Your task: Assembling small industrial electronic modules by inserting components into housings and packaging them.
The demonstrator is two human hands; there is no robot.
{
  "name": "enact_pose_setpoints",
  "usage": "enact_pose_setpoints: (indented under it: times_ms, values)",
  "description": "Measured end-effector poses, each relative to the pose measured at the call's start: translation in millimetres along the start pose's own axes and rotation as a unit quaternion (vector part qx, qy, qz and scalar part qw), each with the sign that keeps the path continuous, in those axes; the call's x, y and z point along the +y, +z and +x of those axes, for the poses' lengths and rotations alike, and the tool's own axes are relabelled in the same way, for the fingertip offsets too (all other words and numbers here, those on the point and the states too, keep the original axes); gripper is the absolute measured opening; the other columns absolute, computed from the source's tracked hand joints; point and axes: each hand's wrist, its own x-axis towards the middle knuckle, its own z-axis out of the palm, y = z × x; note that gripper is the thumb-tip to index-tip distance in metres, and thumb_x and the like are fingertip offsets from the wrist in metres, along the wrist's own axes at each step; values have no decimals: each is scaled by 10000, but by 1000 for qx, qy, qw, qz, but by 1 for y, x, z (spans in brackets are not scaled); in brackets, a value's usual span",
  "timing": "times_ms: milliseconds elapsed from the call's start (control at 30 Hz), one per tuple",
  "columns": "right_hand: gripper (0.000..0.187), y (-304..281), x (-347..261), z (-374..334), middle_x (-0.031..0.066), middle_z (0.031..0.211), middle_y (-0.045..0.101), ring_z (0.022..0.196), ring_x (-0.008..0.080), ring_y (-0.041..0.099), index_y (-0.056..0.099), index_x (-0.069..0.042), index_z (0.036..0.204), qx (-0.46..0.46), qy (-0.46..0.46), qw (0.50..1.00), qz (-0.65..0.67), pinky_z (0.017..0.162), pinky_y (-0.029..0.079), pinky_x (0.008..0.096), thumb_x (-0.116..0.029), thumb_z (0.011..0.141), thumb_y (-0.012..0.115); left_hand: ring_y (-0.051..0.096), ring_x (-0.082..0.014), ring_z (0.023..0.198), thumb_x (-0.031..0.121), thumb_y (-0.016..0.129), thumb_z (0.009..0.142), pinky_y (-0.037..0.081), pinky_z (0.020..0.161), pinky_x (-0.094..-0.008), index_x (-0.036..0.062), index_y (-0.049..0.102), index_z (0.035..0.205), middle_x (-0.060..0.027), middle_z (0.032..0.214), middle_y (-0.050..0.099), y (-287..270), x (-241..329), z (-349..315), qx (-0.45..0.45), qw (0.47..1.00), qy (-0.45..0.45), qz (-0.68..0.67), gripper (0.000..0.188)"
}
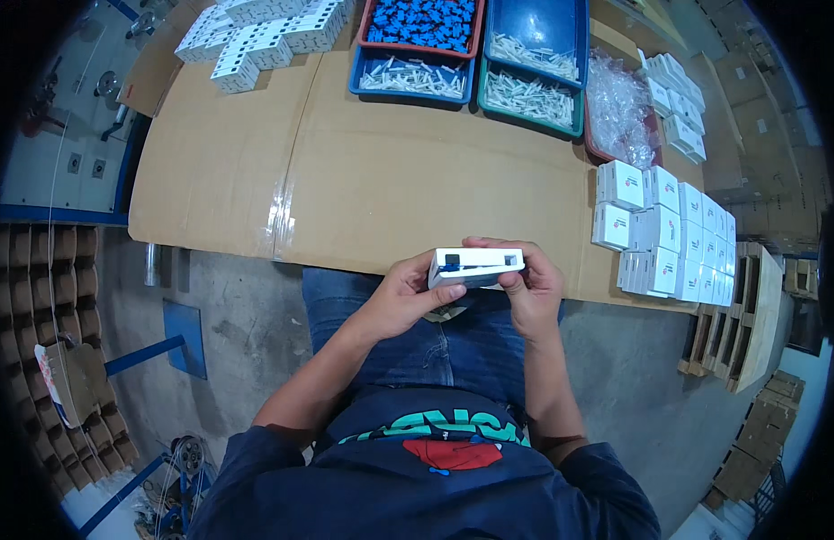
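Observation:
Between my two hands, just past the table's near edge and above my lap, is a small white box [475,261]. Its narrow side faces up and shows a dark square opening near the left end and a smaller one near the right. Something dark blue shows at the left opening. My left hand [406,295] is closed on the box's left end, thumb along the lower side. My right hand [532,286] grips the right end, fingers behind it and thumb in front. The box's underside and the fingertips behind it are hidden.
A cardboard-covered table [381,180] lies ahead. White boxes [664,229] are stacked at right, more white boxes [264,40] at far left. Trays hold blue pieces [421,25], white plugs [412,81] and clear plastic bags [619,103]. A wooden pallet [741,315] stands right.

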Motion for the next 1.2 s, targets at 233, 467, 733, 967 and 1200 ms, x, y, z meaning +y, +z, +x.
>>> enact_pose_setpoints:
  times_ms: [233, 467, 733, 967, 1200]
  values:
    - [392, -9, 0, -1, 215, 1277, 698, 1180, 256, 678, 622, 53, 1243, 17, -21, 1000, -10, 1024, 544, 385, -202, 967, 734, 625, -190, 1233, 92, 834, 864, 475, 1089, -348, 26, 575, 1403, -88, 1276, 671, 20, 29, 8, 113, 967, 210, 92, 602]
    - [398, -5, 6, -5, 175, 1214, 716, 1150, 244, 685, 643, 56, 1245, 22, -19, 999, 18, 1010, 551, 367, -145, 928, 774, 648, -247, 1228, -22, 774, 878, 522, 1076, -366, -35, 641, 1285, -160, 1281, 679, 19, 24, 6, 112, 970, 183, 115, 428]
    - [393, -6, 6, -5, 177, 1213, 719, 1157, 253, 685, 655, 50, 1231, 21, -30, 999, 19, 1011, 550, 372, -92, 894, 798, 659, -210, 1194, 2, 745, 913, 541, 1037, -341, -21, 646, 1293, -134, 1267, 704, 25, 23, 3, 122, 978, 157, 60, 393]
    - [407, -5, 3, -4, 174, 1217, 721, 1144, 247, 692, 656, 46, 1226, 11, -33, 999, -2, 994, 559, 365, -83, 874, 816, 668, -168, 1156, 8, 722, 936, 542, 1007, -306, -8, 659, 1295, -113, 1257, 717, 27, 25, 3, 125, 976, 170, 58, 365]
    - [424, -6, 6, -4, 169, 1198, 727, 1128, 239, 698, 656, 47, 1230, 10, -39, 999, -5, 990, 559, 359, -87, 865, 827, 676, -168, 1134, -4, 726, 926, 547, 992, -306, -15, 673, 1272, -108, 1232, 728, 23, 23, 3, 126, 971, 177, 95, 350]
